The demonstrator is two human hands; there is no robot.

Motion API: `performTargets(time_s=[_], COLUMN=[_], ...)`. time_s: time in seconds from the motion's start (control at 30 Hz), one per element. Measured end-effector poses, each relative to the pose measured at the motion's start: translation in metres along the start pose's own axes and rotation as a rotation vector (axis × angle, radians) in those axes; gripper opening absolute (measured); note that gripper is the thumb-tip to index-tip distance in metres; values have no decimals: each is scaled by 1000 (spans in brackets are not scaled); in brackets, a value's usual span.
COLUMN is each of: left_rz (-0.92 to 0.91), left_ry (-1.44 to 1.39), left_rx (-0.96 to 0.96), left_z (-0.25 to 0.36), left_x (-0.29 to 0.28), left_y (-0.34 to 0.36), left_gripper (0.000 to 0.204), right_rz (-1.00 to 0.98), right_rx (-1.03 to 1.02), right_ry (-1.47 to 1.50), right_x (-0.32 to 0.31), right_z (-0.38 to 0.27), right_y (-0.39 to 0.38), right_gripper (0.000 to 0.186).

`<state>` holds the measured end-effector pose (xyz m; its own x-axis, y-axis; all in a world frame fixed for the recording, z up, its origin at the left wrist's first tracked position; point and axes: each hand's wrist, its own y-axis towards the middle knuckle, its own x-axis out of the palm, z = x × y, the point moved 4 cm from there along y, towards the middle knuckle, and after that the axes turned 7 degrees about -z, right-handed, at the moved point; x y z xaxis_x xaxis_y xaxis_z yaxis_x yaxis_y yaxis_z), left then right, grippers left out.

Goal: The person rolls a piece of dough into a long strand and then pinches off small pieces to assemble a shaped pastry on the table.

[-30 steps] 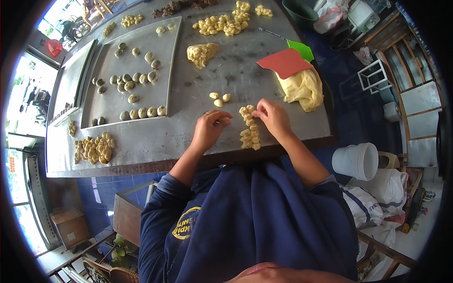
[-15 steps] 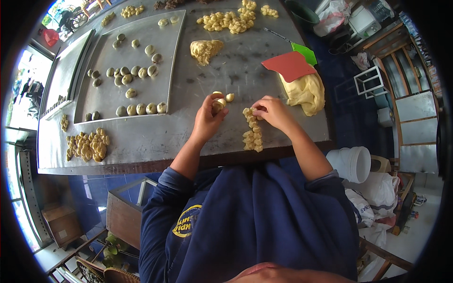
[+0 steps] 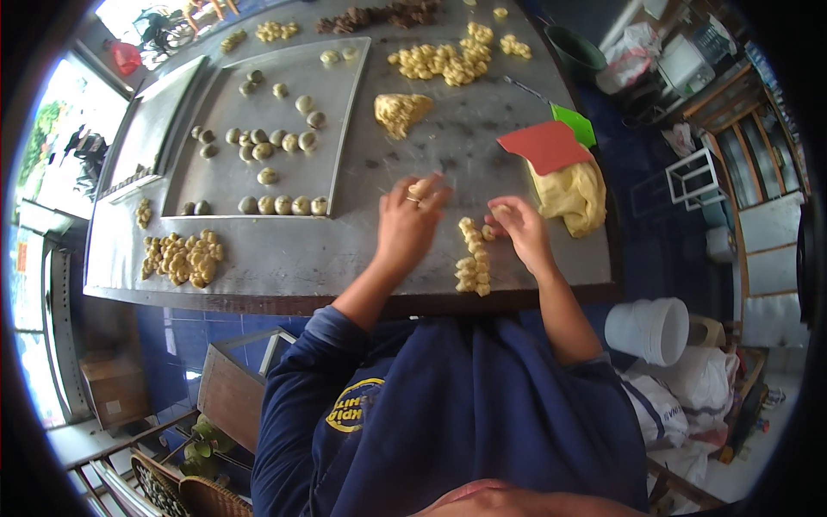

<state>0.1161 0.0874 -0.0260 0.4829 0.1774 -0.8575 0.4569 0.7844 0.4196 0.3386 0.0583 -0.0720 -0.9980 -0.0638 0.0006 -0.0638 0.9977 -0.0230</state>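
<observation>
My left hand (image 3: 407,220) is over the metal table, palm down, its fingers smeared by motion. A pale bit of dough (image 3: 419,189) shows among those fingers; whether they grip it, I cannot tell. My right hand (image 3: 524,233) is closed, with a small dough piece (image 3: 500,210) pinched at its fingertips. Just left of it, a column of small dough lumps (image 3: 472,267) runs toward the table's near edge. Farther right lies a big smooth mass of dough (image 3: 575,196), partly covered by a red flat scraper (image 3: 544,146).
A metal tray (image 3: 338,146) holds several dark-speckled greenish balls (image 3: 261,136). Piles of yellow dough pieces lie near left (image 3: 183,258) and at the back (image 3: 444,63). A rough dough chunk (image 3: 401,113), brown lumps (image 3: 379,17) and a green scraper (image 3: 575,126) are also on the table.
The view has shifted, so the table sits lower and farther right. My right hand has drawn back from the dough column to its right side. My left hand has turned palm down, its fingers blurred.
</observation>
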Motion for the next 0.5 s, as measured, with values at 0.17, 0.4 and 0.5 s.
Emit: performTargets(time_s=[0.17, 0.4, 0.5], left_rz=[-326, -373, -357], left_ry=[-270, -299, -265], left_rx=[254, 19, 17], left_z=[19, 16, 8], left_x=[48, 49, 41], left_y=[3, -2, -3], left_gripper=[31, 16, 13], right_rz=[-33, -27, -29], right_rx=[-1, -36, 14], right_ry=[-74, -91, -88], right_x=[-1, -5, -7], right_z=[1, 3, 1], right_y=[-6, -13, -14], right_gripper=[22, 26, 26])
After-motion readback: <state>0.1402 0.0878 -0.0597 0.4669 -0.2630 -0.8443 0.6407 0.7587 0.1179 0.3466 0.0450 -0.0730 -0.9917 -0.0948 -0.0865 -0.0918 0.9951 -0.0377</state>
